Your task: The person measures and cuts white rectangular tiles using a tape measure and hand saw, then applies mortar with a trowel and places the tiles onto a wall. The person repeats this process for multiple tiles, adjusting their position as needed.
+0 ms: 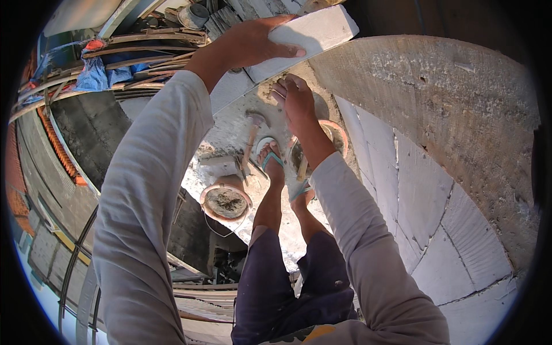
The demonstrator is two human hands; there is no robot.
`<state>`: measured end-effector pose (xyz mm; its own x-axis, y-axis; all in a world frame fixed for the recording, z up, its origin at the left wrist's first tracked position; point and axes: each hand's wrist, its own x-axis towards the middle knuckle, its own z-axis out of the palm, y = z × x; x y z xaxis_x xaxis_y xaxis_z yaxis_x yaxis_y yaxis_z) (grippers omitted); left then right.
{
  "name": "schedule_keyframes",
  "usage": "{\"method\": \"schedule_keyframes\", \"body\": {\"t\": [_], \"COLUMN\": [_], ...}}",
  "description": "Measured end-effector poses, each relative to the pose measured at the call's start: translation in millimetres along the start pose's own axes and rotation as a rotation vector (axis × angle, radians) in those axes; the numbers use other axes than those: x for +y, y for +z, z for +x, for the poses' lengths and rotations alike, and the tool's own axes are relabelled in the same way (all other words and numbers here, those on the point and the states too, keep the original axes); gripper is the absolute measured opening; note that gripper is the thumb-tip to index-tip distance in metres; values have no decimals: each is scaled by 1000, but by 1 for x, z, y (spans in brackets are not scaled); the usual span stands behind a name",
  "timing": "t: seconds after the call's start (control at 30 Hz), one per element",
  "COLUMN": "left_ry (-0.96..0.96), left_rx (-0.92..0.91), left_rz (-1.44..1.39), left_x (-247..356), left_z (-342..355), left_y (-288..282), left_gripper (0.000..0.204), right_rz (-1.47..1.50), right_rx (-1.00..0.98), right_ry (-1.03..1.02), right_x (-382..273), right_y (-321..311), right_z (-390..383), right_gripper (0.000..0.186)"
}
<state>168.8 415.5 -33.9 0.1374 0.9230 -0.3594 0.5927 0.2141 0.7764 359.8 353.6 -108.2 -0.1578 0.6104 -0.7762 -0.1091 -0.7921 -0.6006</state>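
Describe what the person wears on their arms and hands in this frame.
Both arms are covered by long, loose, pale grey sleeves reaching the wrists. The left hand and right hand are bare: no gloves, and no rings or watch that I can make out. The fabric looks plain, without markings.

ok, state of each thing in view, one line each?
white block: lifted, tilted, held in both hands
left hand: gripping the block from on top
right hand: under the block's lower edge, fingers curled
near bucket: upright, open, holds grey mortar
far bucket: upright, mostly hidden by the right forearm
block wall: laid, joints filled
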Motion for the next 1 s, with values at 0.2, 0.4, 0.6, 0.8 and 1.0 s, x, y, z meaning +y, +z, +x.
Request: {"method": "schedule_keyframes", "body": {"t": [0.2,0.4,0.6,0.8,1.0], "left_ry": [20,-33,-134,-101,-184], "left_rx": [-84,-122,-199,-172,-253], "left_rz": [21,-124,-128,-80,-161], "left_x": [-2,1,14,14,24], "left_z": [-14,-19,-21,-18,-16], "left_y": [-17,-21,-31,-30,-30], "left_gripper": [91,96,99,99,97], "right_rz": [-71,-97,-173,-167,-160], "right_rx": [-183,-363,-291,-339,-236], "right_ry": [-426,-589,-587,-547,-502], "right_x": [-89,-157,-156,-157,-154], "right_y": [3,58,64,63,47], "right_z": [-62,-19,-1,3,-18], "right_gripper": [38,42,41,43,44]}}
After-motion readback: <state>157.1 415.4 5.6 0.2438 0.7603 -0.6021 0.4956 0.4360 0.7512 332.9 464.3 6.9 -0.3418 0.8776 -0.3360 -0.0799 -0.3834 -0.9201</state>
